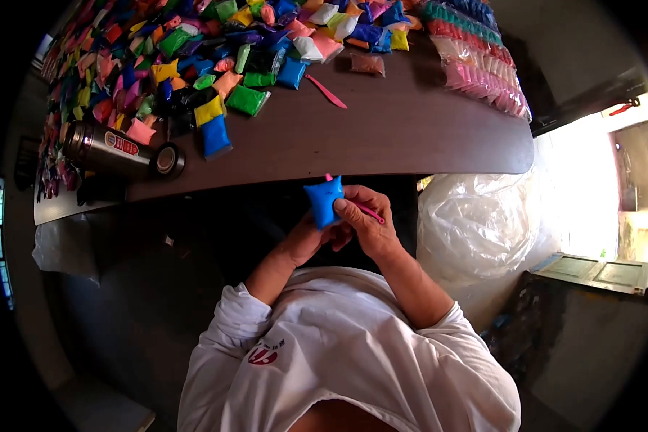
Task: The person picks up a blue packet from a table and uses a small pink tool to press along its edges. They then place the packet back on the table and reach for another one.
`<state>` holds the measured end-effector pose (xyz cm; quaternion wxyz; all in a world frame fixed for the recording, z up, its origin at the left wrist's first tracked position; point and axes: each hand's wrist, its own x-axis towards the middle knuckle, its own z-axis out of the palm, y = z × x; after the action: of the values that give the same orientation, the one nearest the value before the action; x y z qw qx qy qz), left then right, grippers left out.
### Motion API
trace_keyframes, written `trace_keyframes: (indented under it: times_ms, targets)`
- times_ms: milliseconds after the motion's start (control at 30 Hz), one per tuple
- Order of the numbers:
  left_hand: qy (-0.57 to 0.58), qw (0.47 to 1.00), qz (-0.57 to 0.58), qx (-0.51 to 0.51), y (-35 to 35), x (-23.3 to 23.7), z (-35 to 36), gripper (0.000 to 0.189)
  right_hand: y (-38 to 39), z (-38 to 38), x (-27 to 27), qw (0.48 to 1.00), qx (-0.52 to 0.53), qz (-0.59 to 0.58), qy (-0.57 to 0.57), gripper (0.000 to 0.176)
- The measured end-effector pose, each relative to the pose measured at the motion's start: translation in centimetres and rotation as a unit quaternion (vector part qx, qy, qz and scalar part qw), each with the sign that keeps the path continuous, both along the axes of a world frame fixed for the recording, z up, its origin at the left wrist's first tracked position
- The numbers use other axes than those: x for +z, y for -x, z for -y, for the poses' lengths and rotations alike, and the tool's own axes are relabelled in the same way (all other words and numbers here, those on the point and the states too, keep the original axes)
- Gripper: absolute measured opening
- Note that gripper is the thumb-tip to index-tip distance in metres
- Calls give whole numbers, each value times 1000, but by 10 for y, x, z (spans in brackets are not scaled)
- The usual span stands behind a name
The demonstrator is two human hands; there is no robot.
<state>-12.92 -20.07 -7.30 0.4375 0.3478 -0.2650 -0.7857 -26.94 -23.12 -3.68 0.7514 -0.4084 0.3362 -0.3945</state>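
Observation:
A small puffy blue packet (324,202) is held up between my two hands, just off the table's near edge. My left hand (310,236) is closed on it from below and behind, its fingers mostly hidden by the packet. The thumb of my right hand (369,218) presses the packet's right edge while the fingers curl behind. A thin pink plastic tool (371,212) with a ringed end sticks out of my right hand. Above the packet's top edge shows a small pink tip (329,177).
The brown table (410,129) carries a large heap of colourful packets (248,101). On it also lie a pink plastic tool (326,91), a steel thermos (111,147) and rows of bagged packets (482,68) at right. A clear plastic bag (475,223) bulges beside the table.

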Motion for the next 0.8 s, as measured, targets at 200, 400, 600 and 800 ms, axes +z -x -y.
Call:
trace_keyframes:
  times_ms: [200, 400, 600, 800]
  targets:
    - [68, 997, 32, -7, -7, -11, 1, 46, -4, -3, -9, 995, -96, 36, -3, 24]
    - [61, 996, 17, 58, -11, 7, 6, 61, -5, -1, -18, 983, -144, -20, 109, 22]
    - [145, 978, 145, 46, -3, 20, 6, 50, -13, -10, -21, 976, -180, -66, 104, 25]
    - [98, 975, 174, 99, -10, -1, 7, 42, 1, 9, -36, 868, -207, -287, 347, 17]
